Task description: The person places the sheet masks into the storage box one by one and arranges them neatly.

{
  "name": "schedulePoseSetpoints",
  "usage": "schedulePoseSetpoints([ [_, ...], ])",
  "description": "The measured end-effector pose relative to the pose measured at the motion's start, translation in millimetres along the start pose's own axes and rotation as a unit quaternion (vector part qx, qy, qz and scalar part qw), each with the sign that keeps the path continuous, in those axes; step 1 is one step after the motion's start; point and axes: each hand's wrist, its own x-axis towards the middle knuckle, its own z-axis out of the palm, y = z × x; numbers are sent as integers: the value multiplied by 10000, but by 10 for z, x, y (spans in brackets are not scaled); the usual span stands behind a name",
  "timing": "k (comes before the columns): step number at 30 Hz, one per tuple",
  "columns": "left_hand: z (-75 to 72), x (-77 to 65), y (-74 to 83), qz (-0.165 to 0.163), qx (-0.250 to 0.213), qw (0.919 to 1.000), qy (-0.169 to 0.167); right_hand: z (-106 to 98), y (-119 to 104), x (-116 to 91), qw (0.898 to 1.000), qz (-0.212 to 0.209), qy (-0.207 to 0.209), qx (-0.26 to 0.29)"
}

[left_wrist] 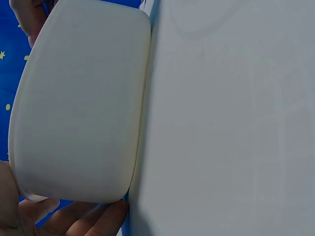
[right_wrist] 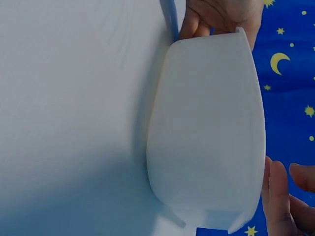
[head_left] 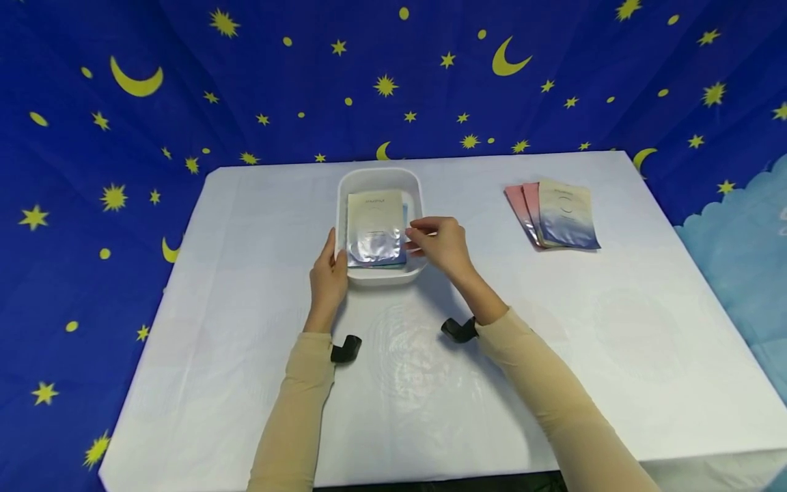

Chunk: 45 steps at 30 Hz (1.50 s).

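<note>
A white plastic container stands on the table with its long sides to my left and right. Inside lies a cream-and-blue sheet mask packet, face up on a bluish packet whose edge peeks out. My left hand grips the container's left side, thumb at the rim and fingers along the outer wall. Over the right rim reaches my right hand, its fingers apart and loosely bent near the top packet's edge. In the right wrist view, fingers show beyond the container wall with nothing visible between them.
Farther right on the white-covered table lies a fanned pile: pink packets under another cream-and-blue packet. A blue cloth with moons and stars hangs behind the table. Black wrist cameras sit on both sleeves.
</note>
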Motion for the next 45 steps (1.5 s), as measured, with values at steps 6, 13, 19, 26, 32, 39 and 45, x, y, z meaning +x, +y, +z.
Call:
schedulePoseSetpoints([
  [6,-6,-10,-12,-8,31,10000,2,-150,6,-53,9998,-16,93,198],
  [13,-8,3,-3,95,-3,10000,-10,-504,16,-104,9977,-4,483,483],
  [19,-7,20,15,83,-44,9999,-64,-893,79,-104,9942,5,926,547],
  [26,-2,34,34,192,-41,9998,-81,-1513,343,-32,9872,119,1378,799],
  [32,2,43,34,170,-53,9998,-109,-1976,346,-45,9590,1053,2429,-1016],
  [39,-8,26,15,144,-133,9996,-185,-2456,638,-52,9109,2110,1784,-3065],
  [45,-9,8,-20,220,-151,9995,-173,-2616,895,-102,8945,2739,955,-3402],
])
